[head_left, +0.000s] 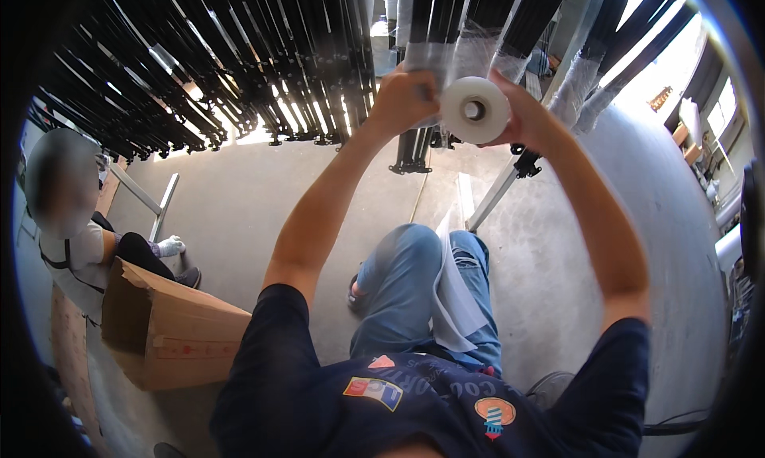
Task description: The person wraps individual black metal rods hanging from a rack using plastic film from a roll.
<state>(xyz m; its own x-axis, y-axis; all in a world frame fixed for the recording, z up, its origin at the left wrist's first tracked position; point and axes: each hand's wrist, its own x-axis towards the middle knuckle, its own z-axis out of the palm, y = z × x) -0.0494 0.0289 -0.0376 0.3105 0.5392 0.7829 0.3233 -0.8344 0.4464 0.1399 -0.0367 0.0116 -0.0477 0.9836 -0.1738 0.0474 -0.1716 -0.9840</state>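
A white roll of stretch film (493,122) with a hollow core is held end-on in front of me, and my right hand (522,114) wraps round its right side. My left hand (405,101) is closed just left of the roll, by a bundle of black metal bars (413,151) that hangs down below it. What its fingers grip is blurred and hidden. Clear film (478,50) covers the bars behind and above the roll. More film-wrapped black bars (570,91) hang to the right.
Many black bars (239,68) hang in rows at the upper left. An open cardboard box (199,326) stands at my left, near a seated person with a gloved hand (170,246). A metal leg (492,193) slants ahead. A white sheet (456,303) lies across my lap.
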